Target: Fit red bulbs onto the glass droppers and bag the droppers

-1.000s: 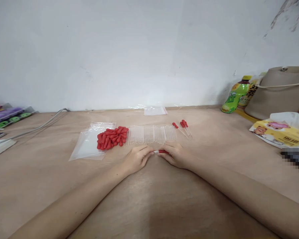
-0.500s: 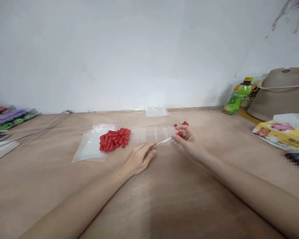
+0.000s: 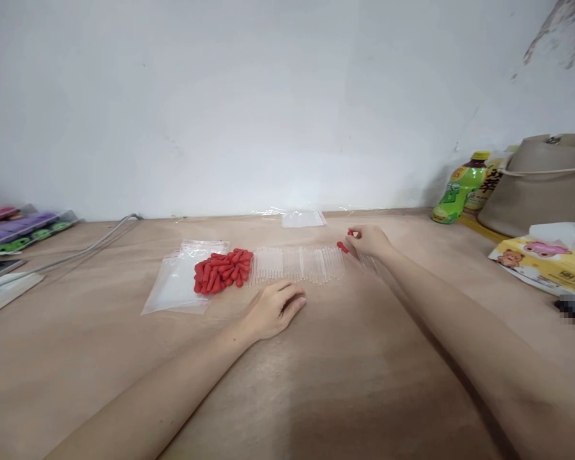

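My left hand (image 3: 278, 310) rests on the table with its fingers loosely bent, the thumb apart and nothing held. It lies just in front of a row of clear glass dropper tubes (image 3: 299, 265). To the row's right, my right hand (image 3: 371, 241) pinches the red rubber bulb (image 3: 350, 232) of a dropper; the hand partly covers it. Clear tubes (image 3: 368, 263) show beneath that hand, and another red bulb (image 3: 342, 247) lies by its fingertips. A pile of loose red rubber bulbs (image 3: 223, 271) sits left of the row.
Clear plastic bags (image 3: 172, 291) lie left of the pile, partly under it. Another small bag (image 3: 303, 220) is by the wall. At right stand a green bottle (image 3: 460, 188), a beige bag (image 3: 531, 191) and a yellow tissue pack (image 3: 546, 259). A grey cable (image 3: 100, 239) crosses the left side.
My right hand has carried the dropper from the tube row back and right to the other red-bulbed droppers. My left hand has let go of the tube end and stayed in place.
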`<state>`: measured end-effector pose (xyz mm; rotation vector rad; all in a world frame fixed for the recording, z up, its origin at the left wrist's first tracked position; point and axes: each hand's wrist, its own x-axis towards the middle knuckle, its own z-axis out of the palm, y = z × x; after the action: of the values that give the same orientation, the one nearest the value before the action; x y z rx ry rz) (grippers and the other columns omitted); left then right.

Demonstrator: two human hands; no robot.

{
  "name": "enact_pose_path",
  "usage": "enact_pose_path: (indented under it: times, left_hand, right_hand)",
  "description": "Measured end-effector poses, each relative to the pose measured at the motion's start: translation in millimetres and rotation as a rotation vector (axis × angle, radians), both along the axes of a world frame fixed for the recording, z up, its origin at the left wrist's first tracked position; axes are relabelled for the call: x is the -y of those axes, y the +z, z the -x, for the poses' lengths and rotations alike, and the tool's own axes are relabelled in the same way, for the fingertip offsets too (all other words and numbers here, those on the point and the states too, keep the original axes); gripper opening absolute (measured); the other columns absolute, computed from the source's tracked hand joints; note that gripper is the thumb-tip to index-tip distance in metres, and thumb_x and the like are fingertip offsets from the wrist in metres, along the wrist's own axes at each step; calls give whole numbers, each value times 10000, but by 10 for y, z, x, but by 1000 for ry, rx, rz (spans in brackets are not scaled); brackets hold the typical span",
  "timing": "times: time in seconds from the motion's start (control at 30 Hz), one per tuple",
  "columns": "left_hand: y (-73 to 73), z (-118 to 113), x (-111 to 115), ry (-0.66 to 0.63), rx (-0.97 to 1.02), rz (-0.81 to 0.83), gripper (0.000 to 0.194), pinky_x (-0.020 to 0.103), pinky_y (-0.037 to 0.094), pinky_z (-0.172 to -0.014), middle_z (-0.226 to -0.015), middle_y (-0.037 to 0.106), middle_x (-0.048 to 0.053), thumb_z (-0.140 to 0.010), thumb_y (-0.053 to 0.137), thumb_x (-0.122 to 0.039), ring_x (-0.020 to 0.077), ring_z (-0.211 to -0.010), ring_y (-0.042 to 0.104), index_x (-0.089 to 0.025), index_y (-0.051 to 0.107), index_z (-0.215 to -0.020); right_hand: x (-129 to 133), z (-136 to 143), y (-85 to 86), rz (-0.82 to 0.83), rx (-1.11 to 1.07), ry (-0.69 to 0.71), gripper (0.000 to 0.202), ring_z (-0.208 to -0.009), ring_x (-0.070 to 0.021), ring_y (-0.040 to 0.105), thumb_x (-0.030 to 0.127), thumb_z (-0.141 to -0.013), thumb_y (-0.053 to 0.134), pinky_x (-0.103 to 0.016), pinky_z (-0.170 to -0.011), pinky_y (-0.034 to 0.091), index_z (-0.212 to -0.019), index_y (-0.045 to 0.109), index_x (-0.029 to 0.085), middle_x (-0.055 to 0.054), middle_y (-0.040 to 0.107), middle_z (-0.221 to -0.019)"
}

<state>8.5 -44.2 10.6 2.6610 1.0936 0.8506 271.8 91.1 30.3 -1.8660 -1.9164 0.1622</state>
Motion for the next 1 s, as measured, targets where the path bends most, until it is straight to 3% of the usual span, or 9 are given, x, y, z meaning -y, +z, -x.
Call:
enact_pose_path:
  times: [0.23,0.43,0.53,0.73,1.0]
  left_hand:
    - [20,-3,4,-1,-27,8,192,296,449,-734,-874,605,57,-872,416,-242,164,-815,563,-164,575,-947]
    - [1,-1,-6,-16,-13,-8,186,303,449,-737,-873,603,58,-870,417,-240,164,-815,560,-164,578,-924]
    - [0,-9,-9,-20,-5,-10,184,299,451,-729,-862,603,57,-867,420,-238,161,-804,561,-164,585,-901]
    - [11,-8,-14,-20,-10,-13,179,298,453,-733,-857,600,55,-865,421,-232,160,-802,562,-166,588,-863]
    - [-7,-11,-1,-2,-3,-40,169,298,437,-734,-846,598,50,-854,436,-228,161,-799,543,-170,594,-867]
  right_hand:
    - [92,87,-71,-41,135,-50,385,-877,-213,574,377,-769,478,-289,-702,394,-1081,574,172,-89,645,-926]
    - [382,193,-63,-11,165,7,290,-725,-191,581,389,-784,432,-275,-619,398,-756,624,172,-81,639,-788]
    - [471,242,-53,67,197,16,238,-762,-203,587,326,-762,457,-274,-627,413,-722,627,164,-96,635,-787]
    - [451,324,-31,108,228,-40,214,-808,-243,595,262,-729,485,-326,-650,437,-832,639,155,-138,632,-844]
    - [406,405,-58,120,231,-106,307,-935,-293,568,261,-796,403,-393,-717,430,-947,630,120,-201,605,-997]
